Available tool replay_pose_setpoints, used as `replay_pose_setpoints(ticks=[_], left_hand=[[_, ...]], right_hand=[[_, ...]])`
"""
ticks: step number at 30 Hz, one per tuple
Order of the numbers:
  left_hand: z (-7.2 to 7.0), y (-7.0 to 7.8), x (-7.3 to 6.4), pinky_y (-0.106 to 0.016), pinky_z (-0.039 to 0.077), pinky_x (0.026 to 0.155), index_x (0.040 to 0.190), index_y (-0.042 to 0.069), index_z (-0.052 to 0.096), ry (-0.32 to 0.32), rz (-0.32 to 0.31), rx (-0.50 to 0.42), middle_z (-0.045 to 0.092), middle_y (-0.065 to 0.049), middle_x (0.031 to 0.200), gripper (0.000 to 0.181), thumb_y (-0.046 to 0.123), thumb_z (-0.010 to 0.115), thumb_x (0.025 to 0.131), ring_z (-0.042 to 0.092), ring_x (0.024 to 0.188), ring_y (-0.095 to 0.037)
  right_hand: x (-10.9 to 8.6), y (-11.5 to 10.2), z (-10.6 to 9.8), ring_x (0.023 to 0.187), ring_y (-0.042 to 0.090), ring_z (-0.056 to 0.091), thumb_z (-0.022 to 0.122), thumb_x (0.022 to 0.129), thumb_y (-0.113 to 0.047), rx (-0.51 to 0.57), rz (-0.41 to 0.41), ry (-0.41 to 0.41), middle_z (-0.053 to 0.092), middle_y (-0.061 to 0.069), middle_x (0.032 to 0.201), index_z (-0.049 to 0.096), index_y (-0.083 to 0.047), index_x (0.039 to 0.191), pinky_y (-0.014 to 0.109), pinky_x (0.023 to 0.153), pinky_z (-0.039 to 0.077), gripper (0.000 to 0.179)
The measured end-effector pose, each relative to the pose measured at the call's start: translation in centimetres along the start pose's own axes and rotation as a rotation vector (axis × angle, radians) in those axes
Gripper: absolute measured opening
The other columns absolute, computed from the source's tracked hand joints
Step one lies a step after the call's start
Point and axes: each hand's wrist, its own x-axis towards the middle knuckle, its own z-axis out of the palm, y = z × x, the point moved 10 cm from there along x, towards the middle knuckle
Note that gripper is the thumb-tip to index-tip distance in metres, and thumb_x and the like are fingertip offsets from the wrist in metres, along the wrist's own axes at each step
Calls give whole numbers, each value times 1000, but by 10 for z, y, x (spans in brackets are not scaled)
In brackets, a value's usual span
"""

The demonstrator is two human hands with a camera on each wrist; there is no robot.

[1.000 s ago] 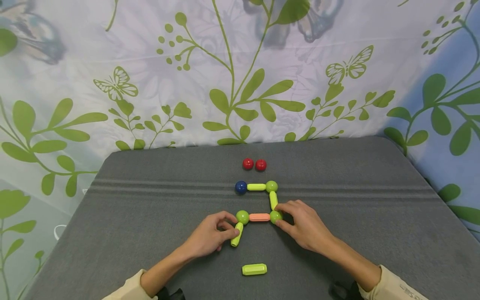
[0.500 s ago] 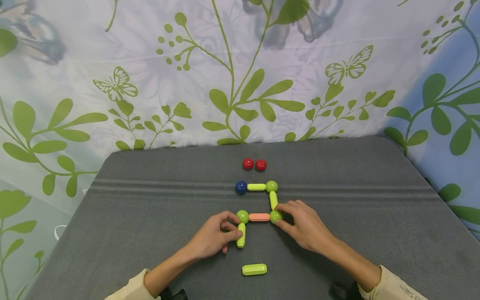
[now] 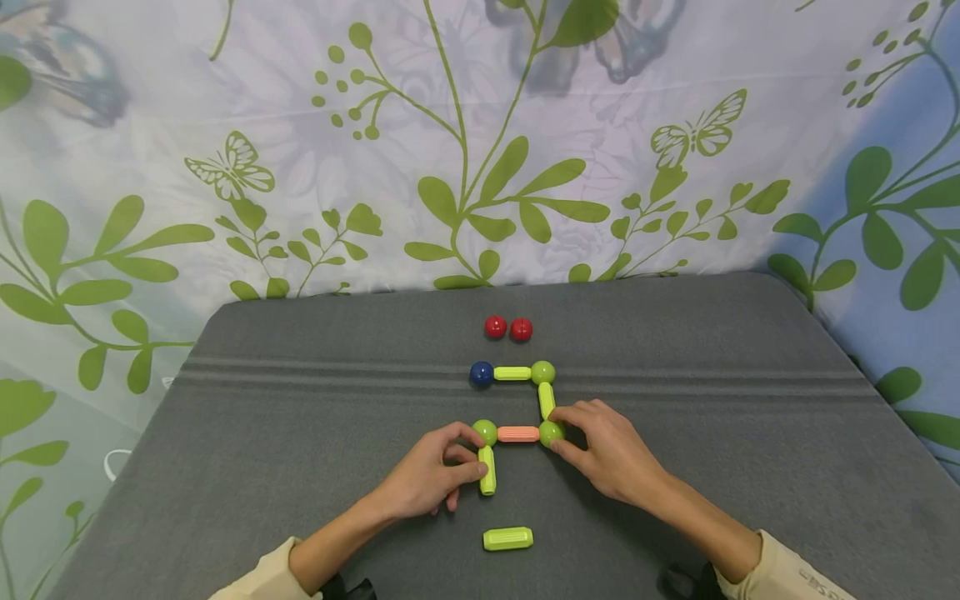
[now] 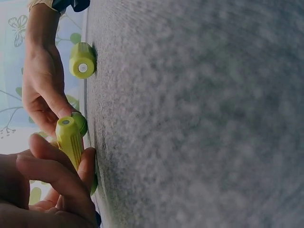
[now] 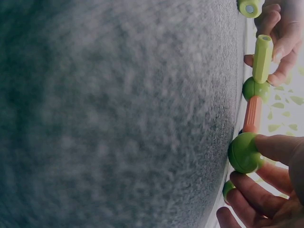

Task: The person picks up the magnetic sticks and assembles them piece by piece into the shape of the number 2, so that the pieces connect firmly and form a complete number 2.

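My left hand (image 3: 427, 473) holds a yellow-green magnetic stick (image 3: 487, 473), its thumb on the side and its index fingertip by the green ball (image 3: 485, 432) at the stick's far end. From that ball a salmon-pink stick (image 3: 518, 434) runs right to another green ball (image 3: 551, 434). My right hand (image 3: 611, 454) pinches this second ball between thumb and index finger, as the right wrist view shows. Beyond it, a yellow-green stick (image 3: 547, 402) leads to a third green ball (image 3: 543, 372). Another yellow-green stick (image 3: 513, 373) joins that one to a dark blue ball (image 3: 482, 374).
Nearest my body lies a loose yellow-green stick (image 3: 507, 538), with a metal disc in its end. Two red balls, a left one (image 3: 495, 327) and a right one (image 3: 522, 329), sit behind the chain on the grey cloth surface (image 3: 315, 350). A leaf-patterned curtain (image 3: 300, 167) hangs behind.
The stick in my left hand has swung rightward from a slant to nearly straight toward my body, the hand shifting right with it. My right hand has stayed on its ball.
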Motion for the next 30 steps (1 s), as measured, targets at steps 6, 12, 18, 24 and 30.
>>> replay_pose_setpoints(ticks=[6,12,18,24,30], left_hand=[[-2,-1,-1,-23,38,43,120,2,56,7,7,-3,71,-5,93,32,16,68,94,47,45,-11],[-4,-2,-1,-23,40,46,121,1,55,12,14,-18,71,-6,95,33,16,67,95,45,46,-11],[-7,-2,-1,-24,40,46,121,1,56,23,11,-20,71,-7,96,32,16,67,95,45,46,-11],[-6,-3,-1,-24,40,46,121,1,56,20,7,-16,71,-6,95,33,17,68,94,45,47,-11],[-6,-2,-2,-23,40,46,121,0,55,17,12,-9,71,-6,94,34,17,68,94,46,47,-11]], right_hand=[[0,0,2,94,14,58,81,84,-17,-3,8,-3,67,-6,100,71,-13,110,40,79,50,28],[0,0,2,94,14,57,80,84,-17,2,6,-7,67,-6,100,71,-13,110,40,79,50,27],[0,-1,1,94,14,58,80,85,-18,0,-1,-5,67,-6,101,71,-13,110,40,79,50,27],[0,-2,0,93,13,57,80,85,-17,0,-7,1,67,-7,99,71,-13,109,40,78,50,26],[0,-3,0,93,13,57,80,85,-17,3,-11,4,67,-6,99,71,-13,109,40,78,50,26]])
